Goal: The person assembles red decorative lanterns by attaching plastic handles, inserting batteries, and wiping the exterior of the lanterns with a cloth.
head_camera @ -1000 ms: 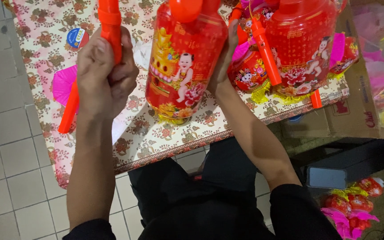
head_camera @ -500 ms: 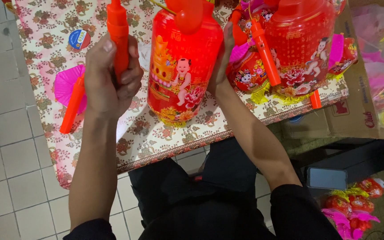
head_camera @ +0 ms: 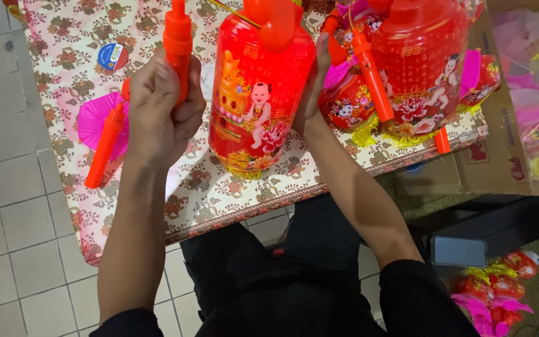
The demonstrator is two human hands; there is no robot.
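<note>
1. Gripping an orange stick (head_camera: 178, 47), the left hand (head_camera: 160, 109) has its fingers wrapped fully shut round the shaft and holds it upright just left of the red lantern (head_camera: 257, 93), likely so the stick's top stays level with the lantern's cap.
2. The right hand (head_camera: 313, 93) lies flat against the lantern's right side, fingers open and pressed to the wall rather than closed around it; it seems to steady the lantern so it cannot tip.
3. The lantern stands upright near the middle of the floral surface (head_camera: 219, 193), its gold fringe touching the cloth.
4. A second lantern (head_camera: 422, 68) stands to the right, with another orange stick (head_camera: 372, 78) leaning across its front.
5. To the left, a pink fan (head_camera: 95, 122) lies flat with a spare stick (head_camera: 104, 150) over it, and a round blue badge (head_camera: 112, 57) lies farther off.
6. Cardboard boxes (head_camera: 488, 168) stand to the right of the surface.
</note>
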